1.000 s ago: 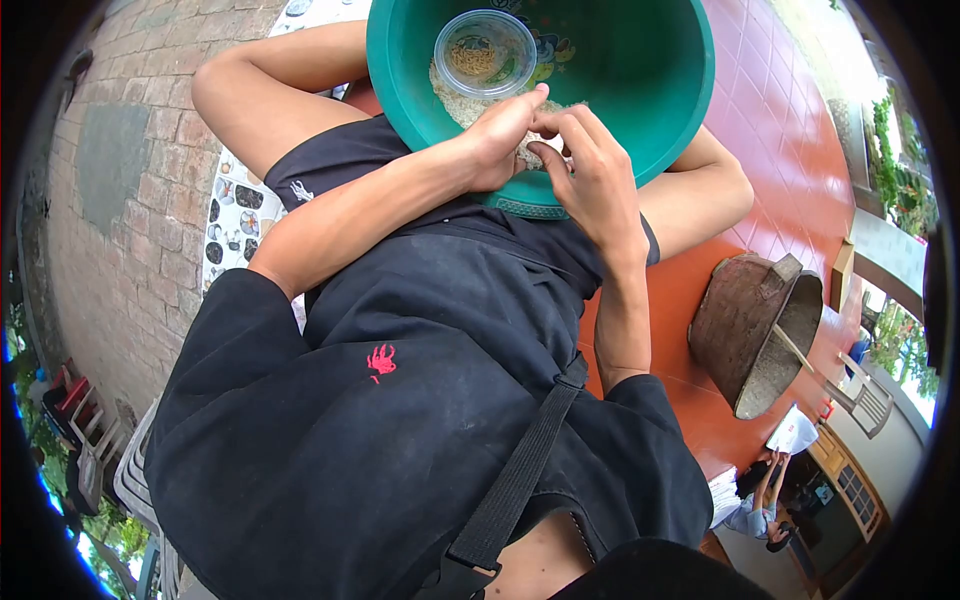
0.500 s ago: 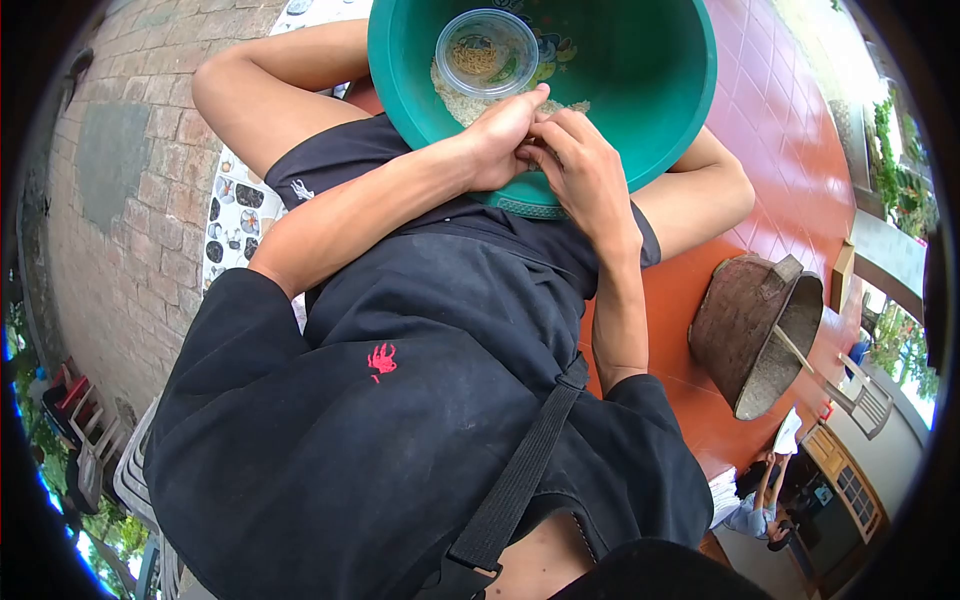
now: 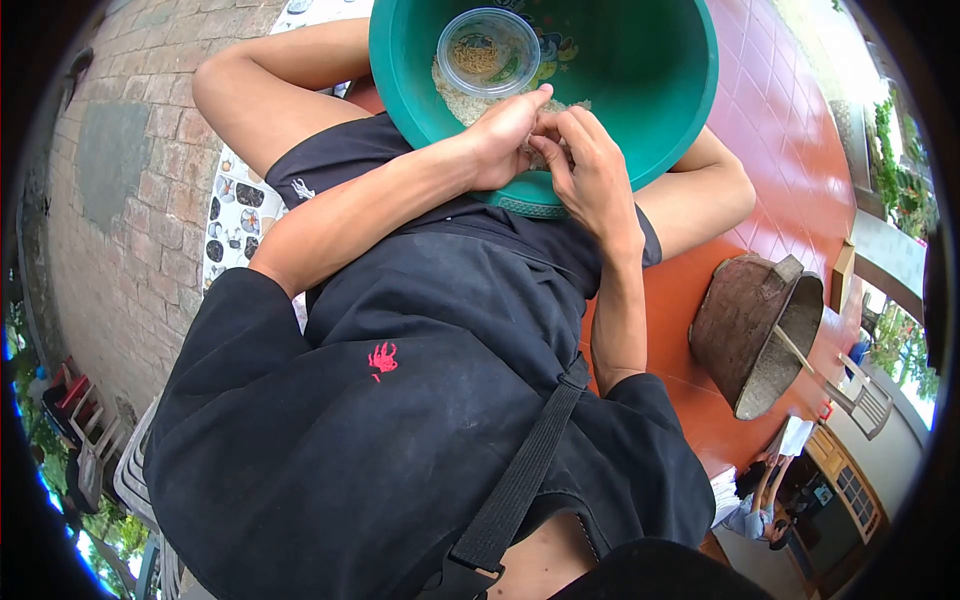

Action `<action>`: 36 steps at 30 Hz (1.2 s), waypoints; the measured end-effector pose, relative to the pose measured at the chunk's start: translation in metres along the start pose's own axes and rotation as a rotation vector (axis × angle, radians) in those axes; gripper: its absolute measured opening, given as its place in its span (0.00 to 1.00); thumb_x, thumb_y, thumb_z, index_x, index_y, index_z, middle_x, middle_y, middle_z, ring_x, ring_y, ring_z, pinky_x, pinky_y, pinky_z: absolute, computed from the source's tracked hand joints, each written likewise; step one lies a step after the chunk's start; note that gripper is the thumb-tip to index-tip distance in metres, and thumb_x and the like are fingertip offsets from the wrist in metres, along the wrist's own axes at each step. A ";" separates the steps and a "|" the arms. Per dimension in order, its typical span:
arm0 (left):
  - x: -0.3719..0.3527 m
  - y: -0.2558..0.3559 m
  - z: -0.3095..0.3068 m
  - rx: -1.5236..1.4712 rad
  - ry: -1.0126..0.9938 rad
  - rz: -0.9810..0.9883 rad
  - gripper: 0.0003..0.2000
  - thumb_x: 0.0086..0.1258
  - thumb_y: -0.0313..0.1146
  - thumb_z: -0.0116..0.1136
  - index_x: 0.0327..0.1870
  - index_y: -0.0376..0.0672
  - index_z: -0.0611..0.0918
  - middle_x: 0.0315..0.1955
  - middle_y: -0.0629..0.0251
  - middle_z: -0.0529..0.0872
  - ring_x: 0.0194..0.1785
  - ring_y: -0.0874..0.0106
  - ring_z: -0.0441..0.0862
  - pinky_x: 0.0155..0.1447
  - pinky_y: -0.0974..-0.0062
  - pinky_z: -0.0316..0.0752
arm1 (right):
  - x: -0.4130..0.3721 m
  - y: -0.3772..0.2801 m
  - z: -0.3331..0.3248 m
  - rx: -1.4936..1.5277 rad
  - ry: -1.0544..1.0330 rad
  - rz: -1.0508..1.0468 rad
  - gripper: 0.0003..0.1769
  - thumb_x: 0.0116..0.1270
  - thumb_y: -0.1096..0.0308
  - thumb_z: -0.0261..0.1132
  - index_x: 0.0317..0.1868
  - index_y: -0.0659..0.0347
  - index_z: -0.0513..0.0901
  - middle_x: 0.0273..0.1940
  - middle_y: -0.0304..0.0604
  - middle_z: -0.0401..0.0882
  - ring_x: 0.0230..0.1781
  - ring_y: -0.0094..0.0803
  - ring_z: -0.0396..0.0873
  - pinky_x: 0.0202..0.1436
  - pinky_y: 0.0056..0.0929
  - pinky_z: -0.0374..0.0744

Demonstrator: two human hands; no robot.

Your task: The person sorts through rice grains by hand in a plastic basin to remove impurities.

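Note:
Over my lap rests a green plastic basin (image 3: 660,110), its near rim against my shorts. Pale rice grains (image 3: 462,106) lie on its bottom. A clear round plastic tub (image 3: 515,75) stands on them, holding a little golden-brown grain (image 3: 476,60) that looks like unhusked rice. Cupped above the near rim, my left hand (image 3: 500,140) has its thumb pointing up and pale grains partly showing in its palm. My right hand (image 3: 590,165) meets it from the other side, thumb and forefinger pinched over that palm. Whatever is between those fingertips is too small to make out.
A large brown pot-like vessel (image 3: 735,320) with a stick in its mouth lies on the red tiled floor (image 3: 640,400) to my right. Brick paving (image 3: 110,200) stretches to the left. At lower right, a person (image 3: 755,515) holds up a white sheet. Stacked chairs (image 3: 135,470) stand at lower left.
My right hand's fingers have shifted and opened slightly apart from my left palm, exposing more of the pale grains. The distant person's white sheet has moved a little. Basin and tub stay nearly still.

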State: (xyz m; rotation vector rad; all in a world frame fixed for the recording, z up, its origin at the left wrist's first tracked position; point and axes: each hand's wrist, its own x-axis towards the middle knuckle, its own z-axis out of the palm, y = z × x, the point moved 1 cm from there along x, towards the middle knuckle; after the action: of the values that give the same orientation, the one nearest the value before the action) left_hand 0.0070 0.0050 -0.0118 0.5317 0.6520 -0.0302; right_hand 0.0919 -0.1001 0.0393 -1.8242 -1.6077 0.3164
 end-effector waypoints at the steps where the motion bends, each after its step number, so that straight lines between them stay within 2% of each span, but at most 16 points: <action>1: -0.002 0.001 0.004 -0.002 0.038 0.008 0.21 0.85 0.49 0.39 0.46 0.41 0.79 0.38 0.66 0.84 0.38 0.75 0.79 0.47 0.75 0.76 | -0.002 0.002 -0.002 0.074 0.018 0.061 0.05 0.64 0.75 0.68 0.40 0.63 0.81 0.35 0.46 0.77 0.36 0.42 0.79 0.38 0.37 0.78; 2: -0.003 0.001 0.007 -0.003 0.076 0.017 0.22 0.85 0.50 0.38 0.46 0.39 0.79 0.38 0.64 0.84 0.37 0.74 0.79 0.47 0.75 0.76 | -0.004 0.004 -0.003 0.147 0.037 0.121 0.06 0.64 0.76 0.68 0.41 0.63 0.81 0.35 0.47 0.77 0.33 0.41 0.79 0.37 0.35 0.78; 3: -0.002 0.001 0.006 -0.002 0.074 0.016 0.22 0.85 0.50 0.38 0.46 0.39 0.79 0.38 0.64 0.84 0.37 0.74 0.79 0.47 0.75 0.76 | -0.006 0.006 -0.005 0.236 0.055 0.155 0.05 0.68 0.76 0.67 0.43 0.64 0.81 0.35 0.42 0.80 0.31 0.31 0.79 0.36 0.29 0.78; 4: 0.000 0.000 0.003 -0.001 0.036 0.005 0.24 0.85 0.51 0.36 0.45 0.37 0.79 0.41 0.61 0.84 0.43 0.71 0.80 0.54 0.69 0.76 | -0.009 0.007 -0.004 0.236 0.056 0.154 0.05 0.68 0.76 0.67 0.43 0.64 0.81 0.35 0.42 0.80 0.31 0.31 0.79 0.36 0.29 0.78; 5: 0.002 -0.001 0.000 -0.001 -0.001 -0.006 0.26 0.84 0.51 0.35 0.44 0.35 0.79 0.44 0.58 0.83 0.50 0.68 0.82 0.60 0.63 0.76 | -0.012 0.010 -0.002 0.470 0.079 0.283 0.04 0.70 0.75 0.67 0.43 0.64 0.81 0.36 0.39 0.81 0.31 0.27 0.79 0.36 0.26 0.78; 7: 0.007 -0.003 -0.004 0.014 -0.005 -0.010 0.27 0.85 0.51 0.35 0.45 0.34 0.79 0.43 0.57 0.84 0.50 0.67 0.83 0.60 0.62 0.76 | -0.014 0.010 -0.005 0.844 0.100 0.467 0.05 0.75 0.70 0.65 0.45 0.63 0.80 0.38 0.35 0.83 0.34 0.19 0.78 0.39 0.22 0.79; 8: 0.009 -0.004 -0.005 0.029 -0.010 -0.015 0.27 0.85 0.51 0.35 0.46 0.33 0.80 0.42 0.56 0.84 0.50 0.66 0.84 0.61 0.62 0.77 | -0.014 0.012 -0.006 0.844 0.099 0.466 0.05 0.75 0.70 0.65 0.45 0.63 0.80 0.38 0.35 0.83 0.34 0.19 0.78 0.39 0.22 0.79; 9: 0.008 -0.003 -0.004 0.029 -0.011 -0.016 0.27 0.85 0.51 0.35 0.46 0.33 0.80 0.42 0.56 0.84 0.50 0.66 0.84 0.61 0.62 0.77 | -0.015 0.017 -0.006 0.986 0.075 0.488 0.05 0.75 0.70 0.65 0.46 0.62 0.80 0.37 0.36 0.82 0.34 0.19 0.78 0.39 0.21 0.78; 11: 0.004 -0.001 -0.001 -0.005 -0.114 -0.005 0.29 0.85 0.51 0.33 0.46 0.29 0.78 0.33 0.60 0.83 0.41 0.68 0.83 0.53 0.68 0.81 | -0.018 0.021 -0.006 1.129 0.048 0.510 0.06 0.76 0.69 0.65 0.47 0.61 0.79 0.37 0.37 0.82 0.35 0.20 0.78 0.40 0.20 0.77; 13: 0.000 0.001 0.003 0.002 -0.087 -0.003 0.29 0.85 0.51 0.32 0.44 0.29 0.78 0.32 0.60 0.82 0.39 0.67 0.83 0.53 0.68 0.81 | -0.020 0.023 -0.006 1.327 0.055 0.550 0.07 0.77 0.66 0.63 0.47 0.60 0.78 0.36 0.37 0.81 0.34 0.19 0.77 0.40 0.18 0.75; 16: 0.000 0.001 0.005 0.008 -0.043 -0.007 0.29 0.85 0.50 0.31 0.43 0.30 0.78 0.30 0.59 0.82 0.38 0.65 0.83 0.52 0.68 0.81 | -0.021 0.023 -0.007 1.431 0.042 0.586 0.08 0.79 0.64 0.60 0.47 0.59 0.78 0.35 0.36 0.79 0.32 0.20 0.74 0.38 0.19 0.73; 21: 0.005 -0.002 -0.001 0.023 -0.038 -0.018 0.28 0.85 0.50 0.33 0.44 0.30 0.78 0.30 0.58 0.82 0.36 0.64 0.84 0.51 0.67 0.81 | -0.020 0.023 -0.006 1.518 -0.007 0.574 0.10 0.82 0.62 0.55 0.47 0.60 0.76 0.37 0.36 0.77 0.33 0.20 0.72 0.37 0.21 0.72; 29: -0.007 0.005 0.009 0.110 0.077 0.009 0.28 0.85 0.51 0.35 0.56 0.28 0.72 0.25 0.59 0.78 0.33 0.65 0.82 0.48 0.62 0.81 | -0.020 0.012 -0.006 1.526 -0.082 0.536 0.14 0.84 0.60 0.50 0.51 0.63 0.74 0.40 0.39 0.77 0.35 0.22 0.71 0.37 0.23 0.73; 32: 0.001 0.001 -0.002 0.081 -0.046 -0.019 0.29 0.85 0.52 0.34 0.57 0.27 0.73 0.27 0.58 0.79 0.32 0.65 0.82 0.47 0.61 0.82 | -0.020 0.008 -0.006 1.402 -0.103 0.615 0.17 0.85 0.59 0.47 0.55 0.66 0.73 0.39 0.39 0.76 0.33 0.22 0.70 0.37 0.23 0.73; 34: 0.000 0.002 0.001 0.079 -0.049 -0.013 0.29 0.85 0.52 0.34 0.56 0.27 0.74 0.27 0.57 0.80 0.32 0.65 0.82 0.47 0.61 0.82 | -0.020 0.006 -0.005 1.328 -0.129 0.646 0.13 0.85 0.59 0.47 0.42 0.58 0.70 0.38 0.40 0.74 0.31 0.22 0.68 0.34 0.22 0.72; 36: 0.001 0.002 0.000 0.076 -0.050 -0.007 0.30 0.85 0.52 0.34 0.56 0.26 0.75 0.28 0.57 0.80 0.32 0.65 0.81 0.47 0.61 0.82 | -0.020 0.006 -0.003 1.262 -0.128 0.655 0.14 0.85 0.58 0.47 0.42 0.58 0.70 0.38 0.40 0.73 0.31 0.22 0.67 0.34 0.22 0.72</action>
State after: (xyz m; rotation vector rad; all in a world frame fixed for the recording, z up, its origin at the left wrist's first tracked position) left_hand 0.0080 0.0066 -0.0117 0.5999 0.6054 -0.0752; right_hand 0.0938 -0.1206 0.0332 -1.1926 -0.4793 1.3782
